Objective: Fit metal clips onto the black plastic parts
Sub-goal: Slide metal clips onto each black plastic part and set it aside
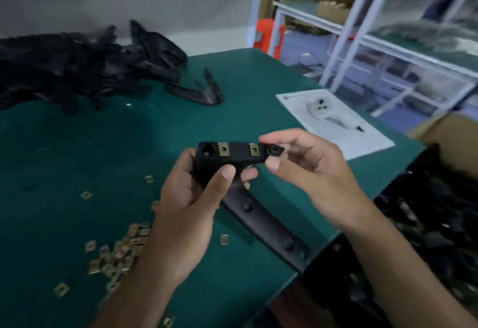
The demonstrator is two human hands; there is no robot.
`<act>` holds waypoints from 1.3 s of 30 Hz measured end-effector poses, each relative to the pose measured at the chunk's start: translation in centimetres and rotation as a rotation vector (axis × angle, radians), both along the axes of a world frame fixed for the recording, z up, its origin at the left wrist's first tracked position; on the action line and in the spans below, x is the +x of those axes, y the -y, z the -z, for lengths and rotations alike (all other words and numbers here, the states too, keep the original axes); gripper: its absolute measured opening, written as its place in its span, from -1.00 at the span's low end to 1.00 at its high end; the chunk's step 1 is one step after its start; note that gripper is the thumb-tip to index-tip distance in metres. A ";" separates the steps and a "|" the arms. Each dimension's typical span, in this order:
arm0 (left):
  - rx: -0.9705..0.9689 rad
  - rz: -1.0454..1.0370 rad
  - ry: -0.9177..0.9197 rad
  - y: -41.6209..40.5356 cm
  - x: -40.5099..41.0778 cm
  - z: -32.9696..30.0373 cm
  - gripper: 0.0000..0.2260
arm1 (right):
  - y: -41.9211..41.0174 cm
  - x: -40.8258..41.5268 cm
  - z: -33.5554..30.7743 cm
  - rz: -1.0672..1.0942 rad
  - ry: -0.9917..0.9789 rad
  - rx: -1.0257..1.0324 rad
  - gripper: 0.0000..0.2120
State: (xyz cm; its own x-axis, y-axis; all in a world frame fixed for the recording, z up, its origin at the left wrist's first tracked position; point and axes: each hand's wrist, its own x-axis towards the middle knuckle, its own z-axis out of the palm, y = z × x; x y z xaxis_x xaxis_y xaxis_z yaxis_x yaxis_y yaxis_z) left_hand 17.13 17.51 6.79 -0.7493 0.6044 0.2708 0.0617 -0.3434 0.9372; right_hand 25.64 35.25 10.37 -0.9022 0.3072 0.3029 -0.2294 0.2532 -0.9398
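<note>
I hold a black plastic part (238, 158) above the green table (77, 146). My left hand (191, 203) grips its left end, thumb across the front. My right hand (305, 167) pinches the part's right tip between thumb and forefinger. Two brass-coloured metal clips (224, 149) sit on the part's top edge, between two round holes. The part's long arm (269, 226) runs down and right below my hands. Several loose metal clips (121, 250) lie scattered on the table at lower left.
A big heap of black plastic parts (72, 66) fills the far left of the table, with one part (201, 92) lying apart. A printed sheet (336, 120) lies at the right edge. A box of black parts (426, 224) stands to the right; white shelving (388, 30) stands behind.
</note>
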 end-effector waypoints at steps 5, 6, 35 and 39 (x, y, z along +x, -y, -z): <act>-0.155 0.235 -0.089 -9.9 9.5 2.0 -0.92 | -5.7 13.8 1.0 0.416 0.119 0.049 -0.81; -0.217 0.288 -0.114 -11.4 11.3 2.8 -0.93 | -6.6 16.4 1.8 0.489 0.171 0.062 -0.80; -0.694 -0.680 -0.243 10.1 -7.7 3.6 -0.85 | 1.7 -9.2 4.2 0.064 0.096 0.456 -0.88; -0.604 -0.941 -0.238 13.7 -9.4 5.4 -0.82 | 5.4 -22.3 2.7 -0.075 0.115 0.607 -0.81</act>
